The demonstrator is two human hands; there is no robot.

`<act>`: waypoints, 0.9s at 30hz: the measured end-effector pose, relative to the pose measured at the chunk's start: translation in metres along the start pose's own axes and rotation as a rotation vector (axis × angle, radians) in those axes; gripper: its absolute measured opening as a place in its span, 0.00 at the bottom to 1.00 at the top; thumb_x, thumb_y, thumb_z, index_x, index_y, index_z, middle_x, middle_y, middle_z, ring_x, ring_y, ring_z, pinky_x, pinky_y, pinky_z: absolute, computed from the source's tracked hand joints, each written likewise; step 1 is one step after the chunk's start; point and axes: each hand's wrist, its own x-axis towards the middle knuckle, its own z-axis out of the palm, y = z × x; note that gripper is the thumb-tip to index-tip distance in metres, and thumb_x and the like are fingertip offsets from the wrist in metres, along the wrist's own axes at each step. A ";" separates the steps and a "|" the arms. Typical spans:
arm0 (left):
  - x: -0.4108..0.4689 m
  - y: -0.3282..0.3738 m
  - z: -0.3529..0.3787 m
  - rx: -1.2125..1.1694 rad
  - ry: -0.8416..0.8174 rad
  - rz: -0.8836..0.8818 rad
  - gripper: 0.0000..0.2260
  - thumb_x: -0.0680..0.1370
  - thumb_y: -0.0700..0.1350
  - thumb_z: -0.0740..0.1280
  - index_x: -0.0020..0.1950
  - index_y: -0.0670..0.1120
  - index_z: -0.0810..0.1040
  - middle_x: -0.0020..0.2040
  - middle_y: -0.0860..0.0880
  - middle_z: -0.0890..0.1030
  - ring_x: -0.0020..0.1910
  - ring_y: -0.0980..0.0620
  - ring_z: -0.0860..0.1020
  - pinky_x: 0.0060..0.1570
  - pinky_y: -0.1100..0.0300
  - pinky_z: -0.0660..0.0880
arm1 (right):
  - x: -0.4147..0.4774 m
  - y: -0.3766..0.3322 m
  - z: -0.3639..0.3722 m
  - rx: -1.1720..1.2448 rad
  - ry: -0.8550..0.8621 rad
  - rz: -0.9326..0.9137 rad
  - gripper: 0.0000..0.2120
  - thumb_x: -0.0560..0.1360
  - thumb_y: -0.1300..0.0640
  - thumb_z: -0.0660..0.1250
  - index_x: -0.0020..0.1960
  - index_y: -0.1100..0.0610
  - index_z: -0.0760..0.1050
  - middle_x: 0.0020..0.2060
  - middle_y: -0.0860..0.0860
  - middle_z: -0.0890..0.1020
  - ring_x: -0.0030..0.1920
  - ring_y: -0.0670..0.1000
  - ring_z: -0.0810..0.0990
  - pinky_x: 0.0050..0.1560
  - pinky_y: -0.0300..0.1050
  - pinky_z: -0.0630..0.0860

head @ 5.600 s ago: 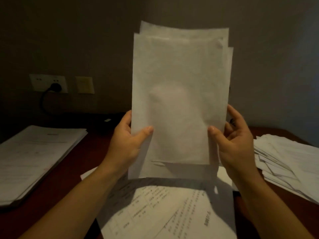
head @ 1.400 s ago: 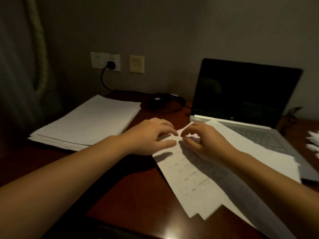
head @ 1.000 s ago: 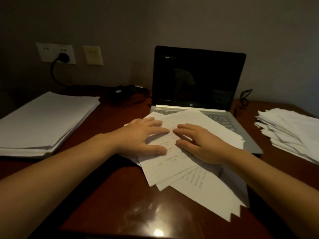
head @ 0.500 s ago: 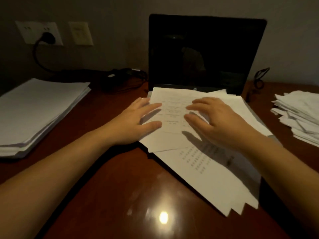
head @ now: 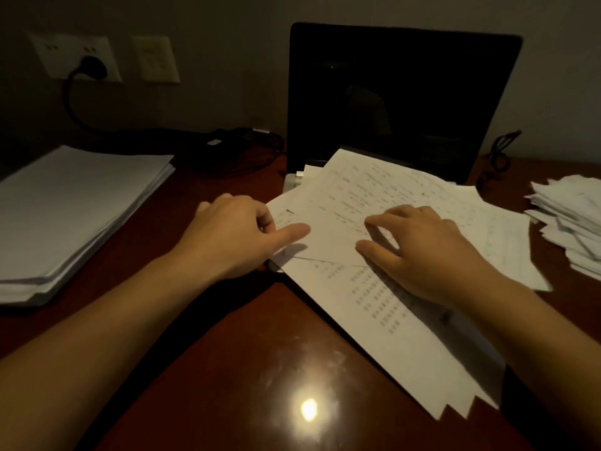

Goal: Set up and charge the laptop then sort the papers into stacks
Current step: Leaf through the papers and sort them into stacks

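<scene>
So, laptop (head: 390, 92) open at the back edge of the surface (head: 227, 369), plug (head: 92, 65) in socket: setup looks done. Papers (head: 374, 304) fanned over its keyboard; left hand (head: 234, 236) pinches their edge, right hand (head: 422, 249) presses fingertips on them. Sorting unfinished, I'd say.

Running dim; glaring in one spot on the glossy reddish-brown wooden desk (head: 247, 369), blurring print on loose white paper sheets (head: 374, 307).
</scene>
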 end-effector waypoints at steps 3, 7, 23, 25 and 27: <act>-0.005 0.004 0.002 -0.141 -0.045 -0.024 0.26 0.70 0.72 0.67 0.39 0.48 0.79 0.35 0.53 0.79 0.36 0.56 0.74 0.43 0.53 0.67 | 0.002 -0.002 0.001 0.026 0.051 -0.082 0.23 0.78 0.36 0.55 0.66 0.45 0.75 0.63 0.46 0.77 0.61 0.51 0.73 0.56 0.51 0.74; -0.007 0.004 0.002 -0.022 -0.147 -0.020 0.32 0.63 0.79 0.65 0.51 0.54 0.72 0.48 0.56 0.75 0.48 0.52 0.75 0.44 0.52 0.72 | 0.000 -0.004 0.006 0.054 0.024 -0.190 0.26 0.77 0.32 0.52 0.68 0.43 0.72 0.65 0.44 0.76 0.64 0.48 0.72 0.60 0.50 0.74; 0.003 -0.012 0.003 -0.182 -0.171 -0.123 0.21 0.72 0.67 0.70 0.50 0.50 0.78 0.47 0.51 0.81 0.45 0.49 0.80 0.42 0.53 0.78 | -0.006 0.004 0.001 0.207 -0.094 -0.198 0.37 0.67 0.24 0.56 0.73 0.38 0.63 0.71 0.42 0.65 0.68 0.46 0.65 0.66 0.47 0.72; 0.003 -0.015 0.003 -0.292 -0.163 -0.101 0.16 0.75 0.63 0.70 0.47 0.50 0.81 0.47 0.53 0.83 0.47 0.51 0.81 0.46 0.50 0.80 | -0.005 0.004 -0.001 0.231 -0.088 -0.218 0.34 0.70 0.27 0.57 0.72 0.39 0.65 0.70 0.41 0.68 0.67 0.45 0.66 0.66 0.46 0.71; 0.002 -0.017 0.001 -0.423 -0.119 -0.096 0.10 0.78 0.57 0.70 0.47 0.52 0.84 0.48 0.56 0.84 0.49 0.55 0.81 0.47 0.53 0.80 | -0.005 0.005 -0.002 0.240 -0.073 -0.230 0.31 0.72 0.30 0.58 0.72 0.40 0.66 0.70 0.41 0.69 0.67 0.44 0.68 0.65 0.44 0.71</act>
